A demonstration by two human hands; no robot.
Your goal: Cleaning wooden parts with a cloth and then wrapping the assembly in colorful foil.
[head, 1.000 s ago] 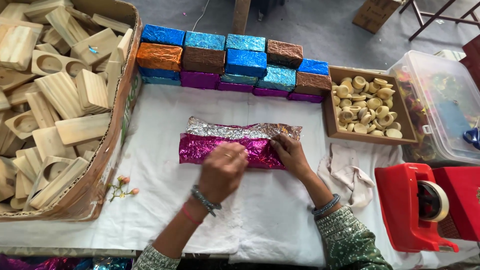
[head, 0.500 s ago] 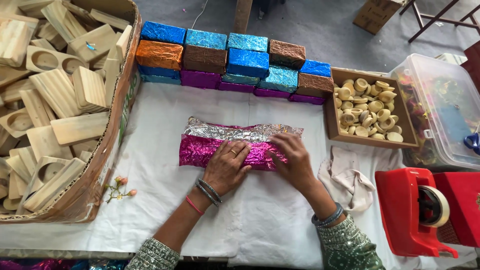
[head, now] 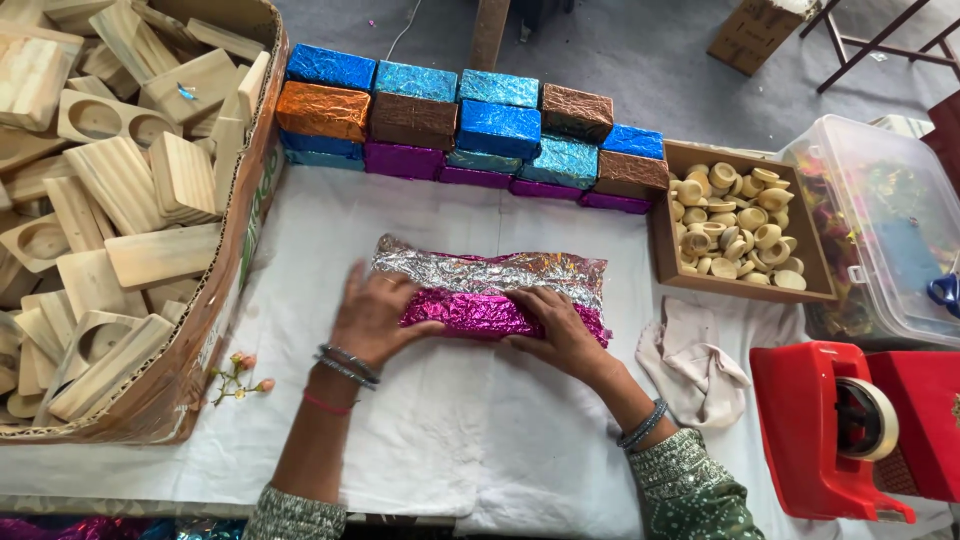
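A block half wrapped in magenta foil (head: pixel 470 312) lies on the white cloth (head: pixel 470 440), with the foil's silver side (head: pixel 490 268) spread out behind it. My left hand (head: pixel 375 312) presses flat on the block's left end. My right hand (head: pixel 558 328) presses on its right part, fingers over the magenta foil. Both hands hold the foil down against the block.
Foil-wrapped blocks in blue, orange, brown and magenta (head: pixel 470 125) are stacked along the back. A cardboard box of wooden pieces (head: pixel 110 210) stands at left. A tray of small wooden cups (head: pixel 735 222), a clear plastic tub (head: pixel 880 230), a red tape dispenser (head: pixel 830 425) and a crumpled cloth (head: pixel 690 360) lie at right.
My left hand has slid left to the block's left end. My right hand has shifted slightly left along the magenta foil. The view has moved closer.
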